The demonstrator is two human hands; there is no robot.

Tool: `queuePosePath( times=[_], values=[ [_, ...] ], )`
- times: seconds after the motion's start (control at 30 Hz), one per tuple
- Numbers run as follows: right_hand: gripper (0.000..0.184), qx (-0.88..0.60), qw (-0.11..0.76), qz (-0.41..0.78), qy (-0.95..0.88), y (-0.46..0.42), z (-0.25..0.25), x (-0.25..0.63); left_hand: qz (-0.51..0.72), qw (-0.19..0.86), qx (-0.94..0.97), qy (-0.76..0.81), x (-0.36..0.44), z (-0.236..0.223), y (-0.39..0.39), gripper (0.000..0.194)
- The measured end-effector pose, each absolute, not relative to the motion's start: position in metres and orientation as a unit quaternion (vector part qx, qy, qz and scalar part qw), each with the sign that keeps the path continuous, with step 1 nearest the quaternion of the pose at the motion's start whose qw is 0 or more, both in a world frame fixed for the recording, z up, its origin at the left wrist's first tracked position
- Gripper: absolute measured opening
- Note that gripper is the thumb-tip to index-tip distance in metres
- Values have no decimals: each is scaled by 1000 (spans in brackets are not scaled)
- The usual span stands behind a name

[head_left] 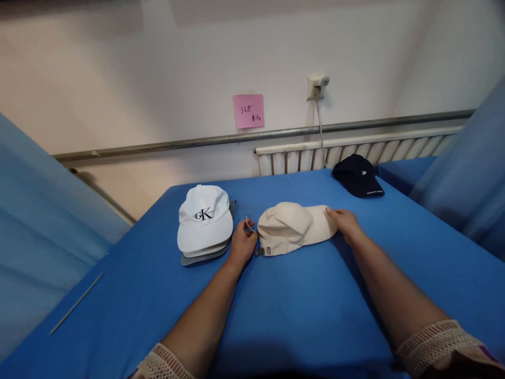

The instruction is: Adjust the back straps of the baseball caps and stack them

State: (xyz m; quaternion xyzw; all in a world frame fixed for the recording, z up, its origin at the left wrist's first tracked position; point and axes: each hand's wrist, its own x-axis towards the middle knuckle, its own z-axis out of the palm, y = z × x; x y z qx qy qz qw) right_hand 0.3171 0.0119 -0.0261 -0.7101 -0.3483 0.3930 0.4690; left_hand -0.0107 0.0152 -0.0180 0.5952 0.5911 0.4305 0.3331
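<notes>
A beige baseball cap (287, 226) lies on its side on the blue-covered table, its brim toward the right. My right hand (346, 223) pinches the tip of that brim, thumb on top. At the back edge of the cap my left hand (243, 241) is closed, with a thin pale strip like the cap's strap or rim showing at its fingers. The dark strap end and small metal buckle sit just beside it. Left of this hand stands a stack of caps, topped by a white cap (205, 217) with black lettering; a grey brim shows at the bottom.
A navy cap (357, 176) lies at the table's back right. One thin stick (77, 303) rests near the left edge. Blue curtains (43, 231) hang at both sides. Behind the table are a metal rail (189, 143), a radiator, a plugged socket (315, 87) and a pink note (248, 111).
</notes>
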Motion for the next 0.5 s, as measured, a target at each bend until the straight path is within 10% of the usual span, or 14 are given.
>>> queuePosePath(
  times=[0.17,0.33,0.5],
  values=[
    [17,-452,522,688,-222,3,-14,306,471,332,571,585,-10,-13,16,49],
    [13,-361,730,571,-100,3,4,291,521,333,513,595,-12,-13,17,65],
    [26,-346,741,573,-54,-15,1,247,491,484,488,536,11,-16,-1,41]
  ],
)
